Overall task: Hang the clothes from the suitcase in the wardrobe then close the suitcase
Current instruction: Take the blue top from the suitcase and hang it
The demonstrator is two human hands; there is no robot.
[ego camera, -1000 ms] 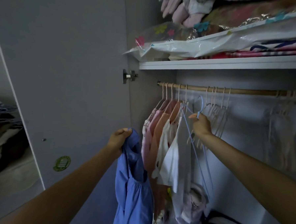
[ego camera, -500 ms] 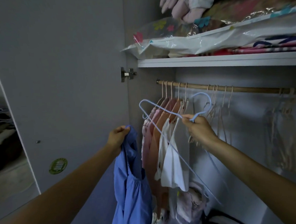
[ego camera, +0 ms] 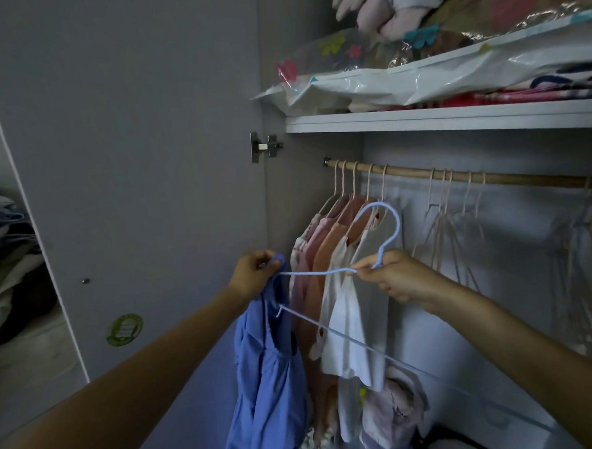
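My left hand [ego camera: 252,273] grips the top of a blue garment [ego camera: 266,377] that hangs down in front of the open wardrobe. My right hand [ego camera: 395,275] pinches a light blue wire hanger [ego camera: 389,231] just below its hook. The hanger's left tip reaches the garment's top beside my left hand. Behind them a wooden rail [ego camera: 511,178] carries several pink, orange and white clothes [ego camera: 338,277] at its left end. The suitcase is out of view.
Several empty pale hangers [ego camera: 449,223] hang on the rail to the right. A white shelf [ego camera: 453,120] above holds bagged bedding [ego camera: 417,80]. The open wardrobe door [ego camera: 130,164] stands at left, with piled clothes [ego camera: 8,260] beyond it. More clothes [ego camera: 390,415] lie on the wardrobe floor.
My right hand took the blue hanger off the rail, turned it level and brought its left tip over to the garment in my left hand.
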